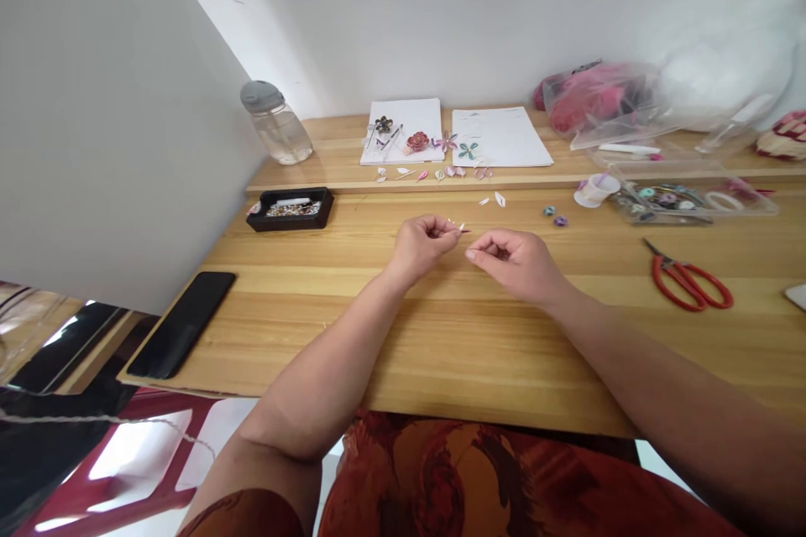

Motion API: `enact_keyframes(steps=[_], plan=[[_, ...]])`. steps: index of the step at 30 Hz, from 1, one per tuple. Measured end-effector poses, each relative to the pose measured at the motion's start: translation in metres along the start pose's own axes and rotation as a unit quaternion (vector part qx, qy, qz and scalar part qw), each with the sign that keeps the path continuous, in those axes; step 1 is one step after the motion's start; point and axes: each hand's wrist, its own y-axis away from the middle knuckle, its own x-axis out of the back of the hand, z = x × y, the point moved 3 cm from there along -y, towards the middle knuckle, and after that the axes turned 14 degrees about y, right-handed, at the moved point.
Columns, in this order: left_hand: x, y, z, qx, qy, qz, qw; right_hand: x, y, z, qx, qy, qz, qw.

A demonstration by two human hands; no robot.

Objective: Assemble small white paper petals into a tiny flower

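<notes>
Hands, left [423, 243] and right [513, 260], pinch a tiny paper petal [462, 228].

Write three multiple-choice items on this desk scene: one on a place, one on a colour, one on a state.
1. Where do the scissors lie on the table?
A. on the person's right
B. on the person's left
C. on the paper

2. What colour are their handles?
A. blue
B. red
C. green

3. What does the left hand do?
A. lies flat
B. grips the phone
C. pinches a small paper piece

Key: 1 A, they lie beyond the right hand. 2 B, the loops are red. 3 C, its fingertips close on the piece.
</notes>
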Motion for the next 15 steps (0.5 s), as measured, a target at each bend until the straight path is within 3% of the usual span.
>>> enact_keyframes(steps=[6, 10, 15], plan=[[-0.005, 0.006, 0.001, -0.017, -0.116, -0.086, 0.989, 0.009, 0.0, -0.004, 0.02, 0.022, 0.031, 0.999], [-0.011, 0.011, 0.005, 0.006, -0.085, -0.137, 0.987, 0.012, -0.007, 0.006, 0.007, -0.014, 0.029, 0.999], [-0.011, 0.012, 0.01, 0.046, -0.022, -0.135, 0.99, 0.009, -0.014, 0.016, -0.043, -0.103, 0.002, 0.994]])
